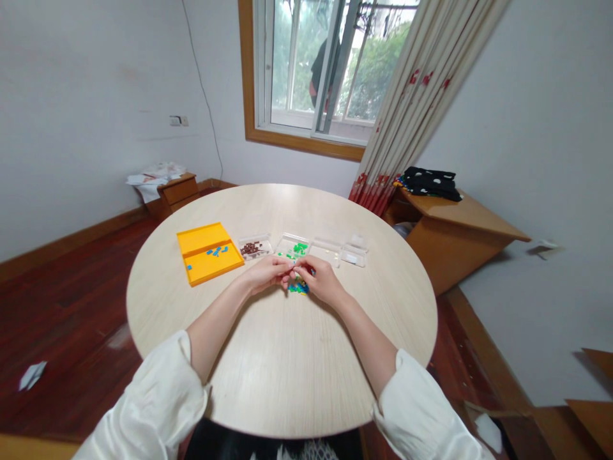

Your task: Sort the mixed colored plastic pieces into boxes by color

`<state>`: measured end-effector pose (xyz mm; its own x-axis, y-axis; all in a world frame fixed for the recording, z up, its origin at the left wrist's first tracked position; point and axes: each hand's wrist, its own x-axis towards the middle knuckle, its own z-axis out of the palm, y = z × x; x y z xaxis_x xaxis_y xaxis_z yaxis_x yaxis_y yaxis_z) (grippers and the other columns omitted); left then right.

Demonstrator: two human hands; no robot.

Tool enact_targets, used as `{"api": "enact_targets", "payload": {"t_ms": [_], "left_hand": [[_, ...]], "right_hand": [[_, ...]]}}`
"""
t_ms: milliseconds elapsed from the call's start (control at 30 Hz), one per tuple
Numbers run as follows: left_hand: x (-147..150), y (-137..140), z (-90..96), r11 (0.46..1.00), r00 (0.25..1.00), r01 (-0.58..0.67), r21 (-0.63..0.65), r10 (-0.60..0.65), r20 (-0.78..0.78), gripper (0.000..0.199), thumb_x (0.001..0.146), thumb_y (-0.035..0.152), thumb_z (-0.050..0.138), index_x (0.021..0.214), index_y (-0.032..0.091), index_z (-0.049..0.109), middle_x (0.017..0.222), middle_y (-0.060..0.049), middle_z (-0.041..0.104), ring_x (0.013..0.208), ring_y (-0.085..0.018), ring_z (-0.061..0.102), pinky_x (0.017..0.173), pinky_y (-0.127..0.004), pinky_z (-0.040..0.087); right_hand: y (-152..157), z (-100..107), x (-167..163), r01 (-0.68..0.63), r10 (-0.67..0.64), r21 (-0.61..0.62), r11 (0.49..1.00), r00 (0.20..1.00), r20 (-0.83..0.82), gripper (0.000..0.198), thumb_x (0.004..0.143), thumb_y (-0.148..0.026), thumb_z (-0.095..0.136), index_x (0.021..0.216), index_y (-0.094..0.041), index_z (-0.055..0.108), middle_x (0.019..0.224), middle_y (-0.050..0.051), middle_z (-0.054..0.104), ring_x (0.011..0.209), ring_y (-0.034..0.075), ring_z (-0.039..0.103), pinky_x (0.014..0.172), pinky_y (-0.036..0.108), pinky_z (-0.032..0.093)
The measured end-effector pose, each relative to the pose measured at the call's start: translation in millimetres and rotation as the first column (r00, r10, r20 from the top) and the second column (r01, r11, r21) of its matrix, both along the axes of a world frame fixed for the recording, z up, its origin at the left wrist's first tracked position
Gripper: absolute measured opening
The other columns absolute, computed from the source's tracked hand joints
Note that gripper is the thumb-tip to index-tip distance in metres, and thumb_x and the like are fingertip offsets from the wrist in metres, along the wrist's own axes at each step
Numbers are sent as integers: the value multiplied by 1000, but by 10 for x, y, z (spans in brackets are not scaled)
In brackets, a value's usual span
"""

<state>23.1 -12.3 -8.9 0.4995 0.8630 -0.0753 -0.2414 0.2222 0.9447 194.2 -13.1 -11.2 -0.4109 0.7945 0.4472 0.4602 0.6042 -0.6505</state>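
Observation:
My left hand (267, 271) and my right hand (320, 278) meet fingertip to fingertip over a small cluster of blue, green and yellow pieces (297, 288) on the round wooden table (282, 358). The fingers of both hands pinch together on a tiny piece between them; the piece itself is too small to make out. Behind the hands stands a row of clear plastic trays: one with brown pieces (255, 247), one with green pieces (294, 247), two more (326, 250) (354, 250) nearly bare.
An orange tray (209, 252) with a few blue pieces lies at the left of the row. A low wooden cabinet (178, 190) with papers stands at the left wall, a wooden desk (454, 223) with dark cloth at the right. Curtain and window are behind.

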Motion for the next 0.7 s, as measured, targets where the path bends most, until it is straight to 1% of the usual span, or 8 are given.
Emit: {"api": "enact_targets", "payload": {"t_ms": [167, 300, 367, 500, 533, 600, 667, 700], "left_hand": [[3, -14, 28, 1000, 1000, -8, -12, 8, 24, 20, 65, 26, 75, 67, 7, 68, 58, -4, 57, 48, -7, 46, 46, -20, 45], [-1, -16, 37, 999, 1000, -25, -27, 26, 17, 15, 65, 20, 75, 67, 7, 68, 54, -3, 56, 47, -7, 45, 46, -20, 44], [0, -17, 40, 998, 999, -44, -36, 45, 18, 12, 66, 18, 73, 66, 7, 68, 53, -4, 57, 46, -7, 45, 46, -20, 44], [10, -10, 49, 990, 992, -111, -89, 115, 43, 4, 67, 9, 69, 67, 6, 67, 58, -5, 59, 46, -7, 46, 44, -20, 43], [10, -2, 54, 985, 989, -134, -105, 140, 55, 1, 68, 7, 67, 69, 6, 67, 59, -5, 59, 46, -6, 46, 44, -19, 43], [4, 22, 70, 968, 972, -206, -145, 220, 85, 7, 72, 3, 61, 72, 5, 67, 58, -4, 59, 45, -6, 47, 43, -18, 43], [-13, 56, 98, 923, 928, -326, -205, 353, 114, 13, 76, 0, 54, 74, 5, 66, 57, -4, 58, 45, -5, 47, 44, -16, 44], [-26, 74, 116, 885, 892, -396, -243, 434, 127, 15, 77, 0, 51, 74, 5, 65, 56, -4, 58, 44, -5, 47, 44, -15, 44]], "right_hand": [[5, 2, 8, 21, -21, 16, 1000, 1000, 12, 15, 83, -23, 51, 84, -17, 64, 75, 2, 61, 66, 12, 50, 65, 23, 39], [1, 2, 4, 29, -29, 12, 1000, 1000, 10, 16, 83, -22, 50, 87, -17, 65, 76, 3, 62, 65, 12, 50, 65, 23, 39], [2, -1, 7, 22, -22, 9, 1000, 1000, 11, 18, 84, -24, 50, 88, -17, 66, 74, 2, 62, 64, 12, 50, 63, 23, 38], [21, -10, 24, 33, -33, 15, 999, 999, 13, 24, 85, -30, 49, 95, -17, 67, 68, 1, 59, 59, 12, 47, 62, 23, 38], [27, -10, 30, 42, -42, 22, 999, 999, 12, 25, 85, -30, 49, 97, -16, 66, 67, 1, 58, 59, 12, 47, 62, 23, 38], [38, -8, 41, 63, -63, 28, 998, 998, 11, 25, 84, -27, 48, 99, -15, 66, 68, 2, 59, 59, 12, 48, 62, 23, 38], [45, -5, 50, 73, -73, 16, 997, 997, 21, 25, 84, -24, 48, 97, -15, 66, 68, 2, 59, 59, 12, 48, 62, 23, 38], [46, -6, 53, 71, -71, 6, 997, 997, 33, 24, 83, -23, 48, 95, -15, 67, 67, 2, 59, 59, 11, 48, 62, 23, 38]]}}
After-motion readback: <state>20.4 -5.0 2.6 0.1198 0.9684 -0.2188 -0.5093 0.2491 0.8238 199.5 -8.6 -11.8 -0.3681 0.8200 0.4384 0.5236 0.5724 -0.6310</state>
